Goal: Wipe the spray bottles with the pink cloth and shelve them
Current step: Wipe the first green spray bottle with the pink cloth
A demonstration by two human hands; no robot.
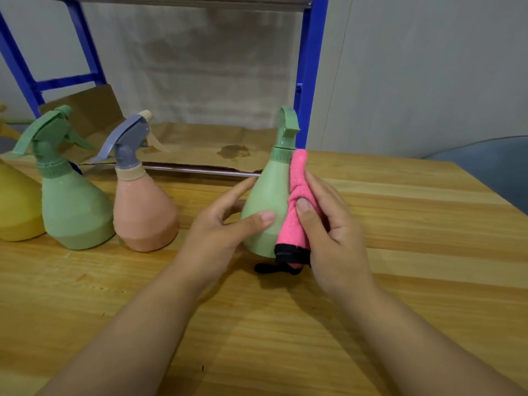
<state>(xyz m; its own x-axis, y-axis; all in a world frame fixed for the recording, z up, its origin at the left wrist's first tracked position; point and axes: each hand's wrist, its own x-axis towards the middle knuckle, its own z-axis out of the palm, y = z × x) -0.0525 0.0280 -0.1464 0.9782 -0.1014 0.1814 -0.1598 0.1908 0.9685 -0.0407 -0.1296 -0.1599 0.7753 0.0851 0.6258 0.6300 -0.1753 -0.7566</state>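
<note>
A light green spray bottle (267, 192) stands upright on the wooden table (400, 281), its trigger head turned away from me. My left hand (225, 227) grips its left side, thumb across the front. My right hand (328, 224) presses a folded pink cloth (297, 201) with a black edge against the bottle's right side. To the left stand three more bottles: a peach one (143, 212) with a grey trigger head, a green one (74, 207), and a yellow one (14, 210) cut off by the frame edge.
Behind the table is a shelf with blue metal uprights (311, 75) and a cardboard-lined deck (205, 147) bearing a damp stain. A grey wall is on the right, and a bluish rounded object (491, 167) sits beyond the table's far right corner.
</note>
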